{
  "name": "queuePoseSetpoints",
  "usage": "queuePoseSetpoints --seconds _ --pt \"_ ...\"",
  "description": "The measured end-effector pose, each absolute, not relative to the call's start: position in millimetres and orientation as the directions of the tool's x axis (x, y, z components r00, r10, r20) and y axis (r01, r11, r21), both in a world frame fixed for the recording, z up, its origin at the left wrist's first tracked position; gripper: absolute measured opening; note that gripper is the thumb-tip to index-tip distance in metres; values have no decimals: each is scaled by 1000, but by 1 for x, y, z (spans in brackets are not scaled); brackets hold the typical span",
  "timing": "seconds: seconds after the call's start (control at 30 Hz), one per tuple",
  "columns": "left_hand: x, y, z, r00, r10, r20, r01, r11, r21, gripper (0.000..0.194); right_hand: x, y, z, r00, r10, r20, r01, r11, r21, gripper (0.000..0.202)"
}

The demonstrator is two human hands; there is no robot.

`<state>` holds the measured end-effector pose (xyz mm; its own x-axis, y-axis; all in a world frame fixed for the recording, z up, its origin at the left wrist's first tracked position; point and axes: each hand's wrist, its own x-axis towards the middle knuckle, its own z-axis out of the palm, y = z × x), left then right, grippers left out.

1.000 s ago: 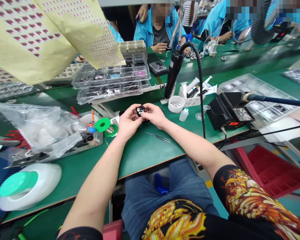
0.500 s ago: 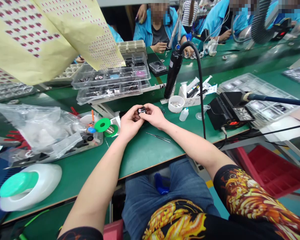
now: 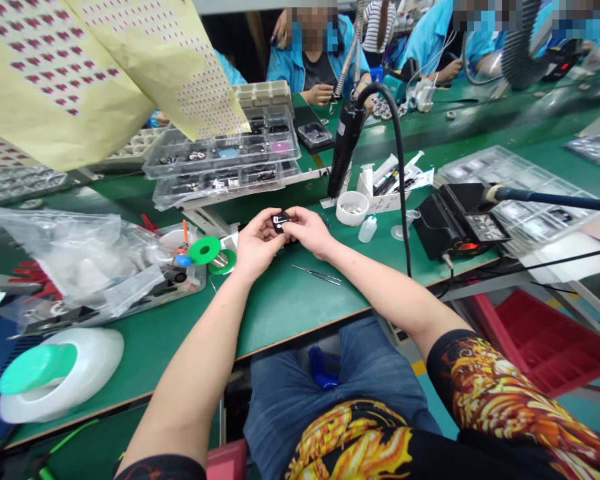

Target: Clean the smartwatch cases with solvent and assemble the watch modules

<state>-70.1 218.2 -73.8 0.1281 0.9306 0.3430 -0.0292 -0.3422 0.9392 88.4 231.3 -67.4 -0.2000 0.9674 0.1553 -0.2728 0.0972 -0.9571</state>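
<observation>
Between my two hands, above the green bench point(image 3: 290, 307), is a small round black device point(image 3: 281, 222) with a red and white patch on its face. My left hand point(image 3: 259, 243) wraps its fingers round the device's left side. From the right, my right hand point(image 3: 307, 232) grips it too, thumb on its face. My fingers hide its edges and underside. A pair of metal tweezers point(image 3: 316, 275) lies on the bench just below my hands. To the left stands a green spool of solder wire point(image 3: 206, 251).
Right of my hands are a white bowl of small parts point(image 3: 352, 208), a small squeeze bottle point(image 3: 367, 229) and a black soldering station point(image 3: 447, 230). Behind them hangs a black handheld tool point(image 3: 347, 150) on a cable. Stacked clear parts trays point(image 3: 220, 167) stand behind. Co-workers sit across the bench.
The black device has tilted and moved slightly up and left between my fingers, so more of its face shows. The tweezers lie where they were.
</observation>
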Motion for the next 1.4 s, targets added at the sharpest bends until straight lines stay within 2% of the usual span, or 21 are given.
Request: queuePoseSetpoints --seconds 0.13,0.47,0.8,1.1,1.4 --pt "-70 217 -73 121 934 336 -21 -336 942 61 88 231 -66 -195 971 141 -270 85 -959 27" --pt "-67 215 -75 100 923 371 37 -376 926 59 88 230 -69 -210 966 153 -261 95 -961 39" --pt "-67 216 -75 119 928 352 28 -358 933 59 88 229 -70 -199 968 151 -244 101 -964 38" --pt "-69 217 -73 122 936 330 -32 -329 944 63 88 226 -57 -189 976 111 -254 61 -965 27" --pt "-66 214 -74 101 934 343 7 -345 938 61 88 231 -72 -211 962 172 -239 119 -964 35"
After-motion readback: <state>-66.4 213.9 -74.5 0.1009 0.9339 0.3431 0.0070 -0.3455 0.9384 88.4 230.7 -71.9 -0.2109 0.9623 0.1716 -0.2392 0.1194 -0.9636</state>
